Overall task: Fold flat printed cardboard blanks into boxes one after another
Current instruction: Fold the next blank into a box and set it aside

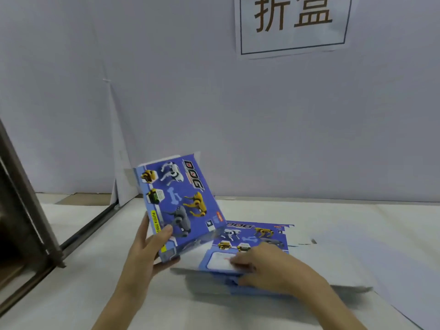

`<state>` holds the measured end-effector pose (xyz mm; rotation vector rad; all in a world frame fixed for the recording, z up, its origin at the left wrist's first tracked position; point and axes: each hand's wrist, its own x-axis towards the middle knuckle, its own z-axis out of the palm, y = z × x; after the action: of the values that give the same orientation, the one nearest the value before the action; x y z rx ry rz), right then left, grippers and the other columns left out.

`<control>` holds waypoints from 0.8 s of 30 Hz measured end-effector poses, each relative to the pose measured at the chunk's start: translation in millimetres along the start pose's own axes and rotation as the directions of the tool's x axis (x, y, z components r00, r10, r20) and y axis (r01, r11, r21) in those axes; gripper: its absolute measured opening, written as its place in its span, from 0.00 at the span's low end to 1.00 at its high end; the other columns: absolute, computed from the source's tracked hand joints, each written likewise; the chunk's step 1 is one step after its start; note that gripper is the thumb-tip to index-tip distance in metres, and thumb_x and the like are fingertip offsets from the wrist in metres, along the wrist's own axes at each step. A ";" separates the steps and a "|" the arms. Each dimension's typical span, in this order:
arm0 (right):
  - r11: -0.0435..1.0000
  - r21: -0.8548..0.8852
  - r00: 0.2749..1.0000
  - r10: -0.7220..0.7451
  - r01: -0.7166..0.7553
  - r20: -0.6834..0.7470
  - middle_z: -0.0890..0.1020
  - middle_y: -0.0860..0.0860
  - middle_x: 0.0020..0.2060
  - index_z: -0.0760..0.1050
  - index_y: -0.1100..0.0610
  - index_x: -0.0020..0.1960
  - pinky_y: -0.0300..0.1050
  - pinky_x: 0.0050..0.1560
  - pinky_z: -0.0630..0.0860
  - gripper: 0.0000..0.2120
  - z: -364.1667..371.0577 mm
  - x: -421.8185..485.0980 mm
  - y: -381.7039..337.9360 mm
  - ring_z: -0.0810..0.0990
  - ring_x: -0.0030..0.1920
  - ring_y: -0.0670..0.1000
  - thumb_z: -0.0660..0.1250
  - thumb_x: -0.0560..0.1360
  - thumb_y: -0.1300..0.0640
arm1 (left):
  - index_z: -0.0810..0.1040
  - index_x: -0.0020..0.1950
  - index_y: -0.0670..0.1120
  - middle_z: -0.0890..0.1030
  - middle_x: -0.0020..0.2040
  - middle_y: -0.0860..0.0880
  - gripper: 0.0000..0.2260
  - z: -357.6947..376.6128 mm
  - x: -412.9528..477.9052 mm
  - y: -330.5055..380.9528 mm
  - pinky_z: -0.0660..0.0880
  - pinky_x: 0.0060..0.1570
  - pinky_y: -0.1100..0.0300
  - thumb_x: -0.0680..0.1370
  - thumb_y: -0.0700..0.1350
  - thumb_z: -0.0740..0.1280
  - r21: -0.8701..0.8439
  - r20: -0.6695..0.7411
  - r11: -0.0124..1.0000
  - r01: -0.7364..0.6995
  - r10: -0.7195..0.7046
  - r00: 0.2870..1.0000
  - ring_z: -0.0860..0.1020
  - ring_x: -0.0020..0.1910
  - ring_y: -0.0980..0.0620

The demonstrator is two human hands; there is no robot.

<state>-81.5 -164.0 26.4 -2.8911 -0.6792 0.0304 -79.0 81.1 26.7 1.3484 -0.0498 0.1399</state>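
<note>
One box (183, 201), one blank stack (252, 236), two hands (145, 253) (269, 265).

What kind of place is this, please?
Probably a box-folding workstation: a paper sign on the plain wall, flat printed blanks stacked on the covered table, and the left hand holding a box of the same print.

The folded box (181, 206) is printed violet-blue, with robot dogs in white, yellow and grey, a pale blue bone, black "DOG" lettering touched with red, and a yellow label strip. The same print is carried by the flat blank (252, 236), where a white panel bordered in light blue is added. The table cover (95, 294) is seen as off-white, the wall (238, 115) as pale lavender-grey. The paper sign (292, 42) is white, ruled with a dark frame line and marked with brown characters.
</note>
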 end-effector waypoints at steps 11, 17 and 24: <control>0.983 -0.049 0.884 -0.182 0.178 -0.430 0.83 0.48 0.52 0.80 0.53 0.54 0.45 0.43 0.78 0.10 27.8 12.4 3.3 0.81 0.51 0.52 0.63 0.78 0.52 | 0.72 0.65 0.61 0.83 0.53 0.51 0.30 8.7 -16.0 13.0 0.81 0.40 0.50 0.62 0.56 0.72 -0.045 -0.030 0.996 -0.079 0.078 0.997 0.84 0.48 0.49; 0.983 0.153 0.968 -0.067 0.106 -0.243 0.67 0.36 0.71 0.67 0.39 0.71 0.27 0.66 0.57 0.21 62.6 31.3 14.3 0.65 0.71 0.39 0.55 0.79 0.38 | 0.61 0.72 0.56 0.75 0.65 0.49 0.32 -39.3 44.2 30.0 0.79 0.40 0.51 0.72 0.57 0.71 -0.092 -0.521 0.993 -0.075 0.016 0.854 0.79 0.56 0.46; 0.974 0.226 0.985 0.028 0.011 -0.171 0.66 0.32 0.70 0.66 0.35 0.70 0.26 0.67 0.58 0.22 60.2 32.2 14.8 0.64 0.69 0.35 0.60 0.76 0.37 | 0.34 0.77 0.50 0.45 0.78 0.39 0.49 -64.1 161.8 103.4 0.62 0.70 0.43 0.73 0.64 0.66 0.003 -0.720 0.987 -0.164 0.116 0.684 0.58 0.75 0.39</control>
<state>-49.7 -153.1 -34.9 -2.6404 -0.5899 -0.1330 65.0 177.3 131.5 1.1440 0.5123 0.7936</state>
